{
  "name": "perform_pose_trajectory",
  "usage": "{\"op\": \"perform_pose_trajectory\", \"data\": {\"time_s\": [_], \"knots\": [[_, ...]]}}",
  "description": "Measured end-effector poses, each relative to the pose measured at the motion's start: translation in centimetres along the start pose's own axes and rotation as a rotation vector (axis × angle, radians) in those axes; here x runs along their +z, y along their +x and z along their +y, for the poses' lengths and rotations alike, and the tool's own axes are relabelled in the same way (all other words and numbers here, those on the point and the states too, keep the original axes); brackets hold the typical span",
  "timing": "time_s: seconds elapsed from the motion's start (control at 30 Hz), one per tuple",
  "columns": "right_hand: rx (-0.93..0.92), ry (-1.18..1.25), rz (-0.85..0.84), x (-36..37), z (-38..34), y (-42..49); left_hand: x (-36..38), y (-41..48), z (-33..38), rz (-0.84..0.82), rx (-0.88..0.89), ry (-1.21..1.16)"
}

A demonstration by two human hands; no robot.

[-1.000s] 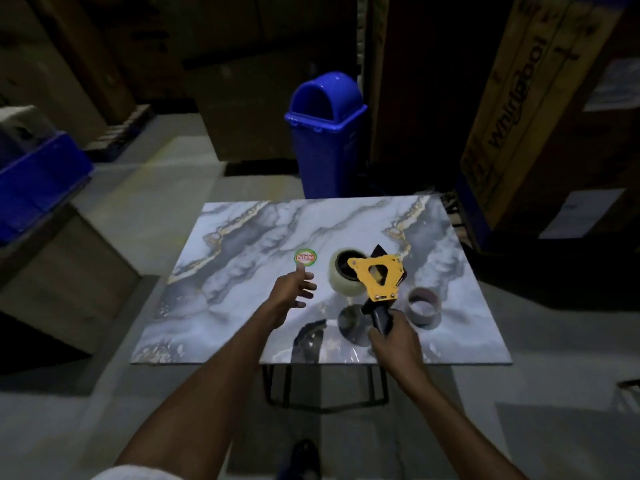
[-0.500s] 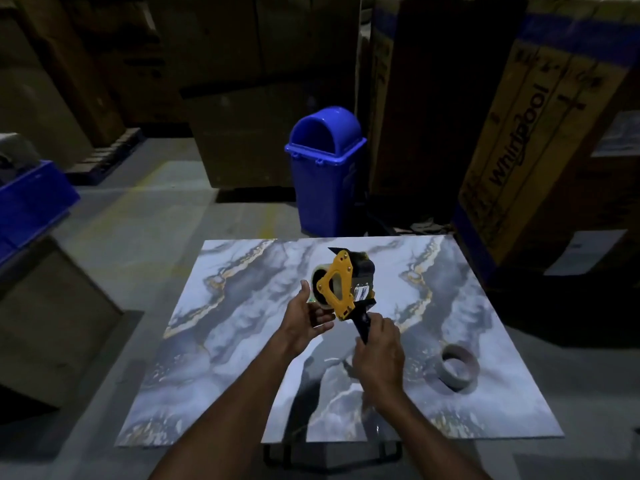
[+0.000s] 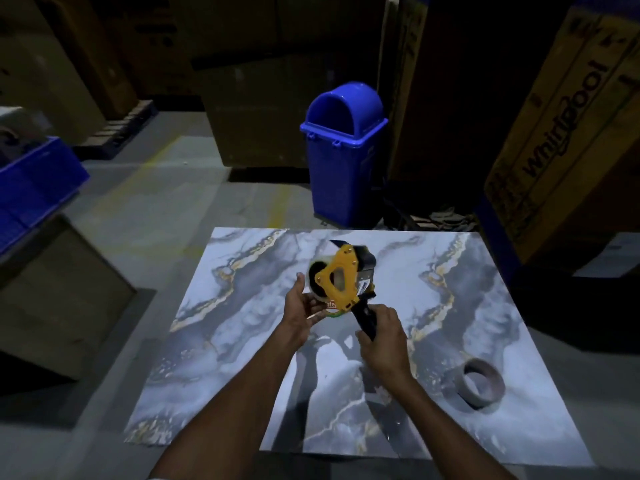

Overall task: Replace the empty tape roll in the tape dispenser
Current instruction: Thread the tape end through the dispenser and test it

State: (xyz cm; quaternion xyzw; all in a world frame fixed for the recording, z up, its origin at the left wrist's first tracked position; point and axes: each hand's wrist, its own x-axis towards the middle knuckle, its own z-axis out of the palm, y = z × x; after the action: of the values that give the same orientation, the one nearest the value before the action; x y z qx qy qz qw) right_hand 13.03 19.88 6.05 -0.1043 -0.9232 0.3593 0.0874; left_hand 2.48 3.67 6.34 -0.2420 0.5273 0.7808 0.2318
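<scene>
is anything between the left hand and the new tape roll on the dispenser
Nothing visible. The left hand already cups the clear tape roll at the yellow tape dispenser, which the right hand holds by its handle above the table.

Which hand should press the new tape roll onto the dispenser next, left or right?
Left. The left hand already cups the new tape roll against the yellow dispenser, while the right hand is busy gripping its handle to steady it.

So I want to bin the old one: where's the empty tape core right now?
The empty tape core lies on the marble table near its right edge, right of the right hand, untouched.
</scene>
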Motion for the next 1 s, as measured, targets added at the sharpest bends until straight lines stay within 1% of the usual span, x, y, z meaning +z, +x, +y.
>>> {"op": "perform_pose_trajectory", "data": {"time_s": [0.13, 0.27, 0.43, 0.53, 0.7, 0.87, 0.93, 1.0], "knots": [[0.135, 0.158, -0.096, 1.8, 1.7, 2.0, -0.6, 1.1, 0.5, 0.105, 0.043, 0.107], [0.275, 0.273, -0.217, 4.0, 2.6, 3.0, -1.6, 2.7, 0.9, 0.117, 0.03, 0.222], [0.375, 0.34, -0.267, 6.4, 3.4, 2.6, -2.2, 3.5, 0.1, 0.167, 0.012, 0.323], [0.396, 0.309, -0.291, 7.2, 4.1, 1.6, -2.5, 3.1, -0.9, 0.162, -0.029, 0.395], [0.406, 0.303, -0.246, 7.0, 4.1, 1.4, -2.3, 2.3, -1.9, 0.093, -0.007, 0.439], [0.361, 0.2, -0.226, 6.9, 4.1, 1.7, -1.6, 1.2, -1.7, 0.059, -0.003, 0.58], [0.331, 0.142, -0.259, 6.5, 4.0, 1.9, -1.7, 0.7, -1.9, 0.044, 0.022, 0.679], [0.292, 0.091, -0.272, 5.7, 3.9, 1.8, -1.7, -0.3, -1.9, 0.048, 0.103, 0.826]]}}
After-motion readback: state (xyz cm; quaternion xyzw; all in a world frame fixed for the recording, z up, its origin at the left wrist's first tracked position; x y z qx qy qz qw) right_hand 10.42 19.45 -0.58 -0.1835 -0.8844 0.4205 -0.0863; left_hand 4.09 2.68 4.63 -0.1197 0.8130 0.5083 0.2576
